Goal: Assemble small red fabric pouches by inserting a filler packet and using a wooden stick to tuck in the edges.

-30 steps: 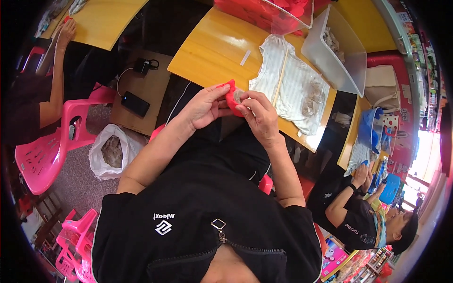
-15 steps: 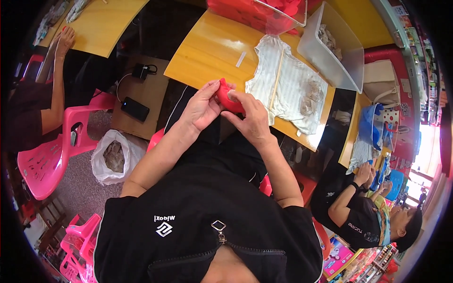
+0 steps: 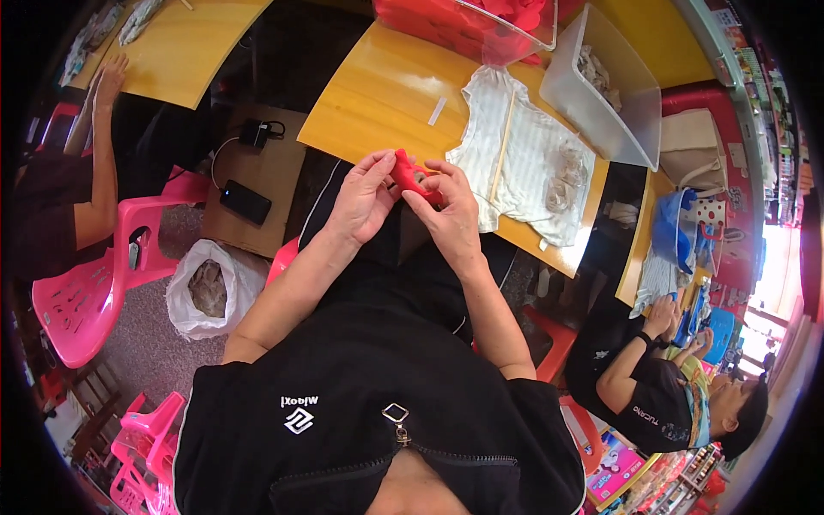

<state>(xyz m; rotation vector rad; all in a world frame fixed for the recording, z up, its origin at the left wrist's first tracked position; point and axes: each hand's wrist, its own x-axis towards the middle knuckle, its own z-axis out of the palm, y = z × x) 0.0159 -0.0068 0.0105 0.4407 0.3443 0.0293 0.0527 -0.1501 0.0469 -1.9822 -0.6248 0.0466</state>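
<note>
Both hands hold a small, soft red piece, apparently a cloth pouch (image 3: 402,168), in front of my body near the table's close edge. My left hand (image 3: 365,196) pinches its upper left end between thumb and fingertips. On the other side, the thumb and bent fingers of my right hand (image 3: 451,213) grip its right part. A gap in the red piece shows something greyish inside, too small to make out. To the right of my hands, a white striped garment (image 3: 481,129) lies spread on the yellow table (image 3: 365,81), with a thin wooden stick (image 3: 505,142) across it.
Clear plastic bags (image 3: 565,178) rest on the garment. Behind stand a red-filled bin (image 3: 446,30) and a translucent bin (image 3: 592,124). A white sack (image 3: 210,292) and pink chair (image 3: 81,296) are at left. Other people work at left and at right (image 3: 639,378).
The red piece has turned and its gap now shows more. My right hand has shifted slightly left with its fingers more bent. A person's hand at far left has flattened on their table.
</note>
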